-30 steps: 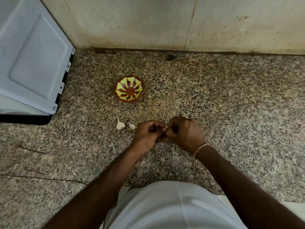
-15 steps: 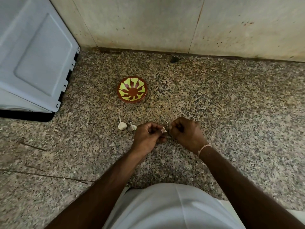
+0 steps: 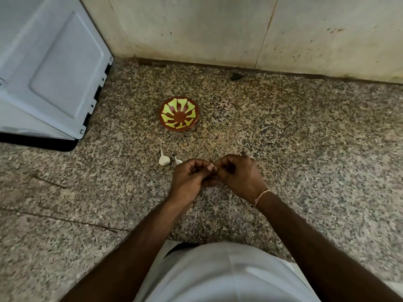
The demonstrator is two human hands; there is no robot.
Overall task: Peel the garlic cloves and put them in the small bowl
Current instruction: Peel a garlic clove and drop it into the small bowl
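A small brown bowl (image 3: 179, 113) with a yellow-green petal pattern sits on the speckled stone counter. Two unpeeled garlic cloves lie just in front of it: a larger clove (image 3: 164, 159) and a smaller clove (image 3: 178, 161) partly hidden behind my left hand. My left hand (image 3: 190, 179) and my right hand (image 3: 238, 175) meet fingertip to fingertip above the counter, both pinching a garlic clove (image 3: 212, 165) of which only a pale sliver shows between the fingers.
A white appliance (image 3: 50, 68) with a black base stands at the left. A tiled wall (image 3: 239, 29) closes off the back of the counter. A dark speck (image 3: 235, 76) lies by the wall's foot.
My hands drew slightly apart half a second ago and are back together on the clove. The view has shifted a little; bowl and loose cloves stay put.
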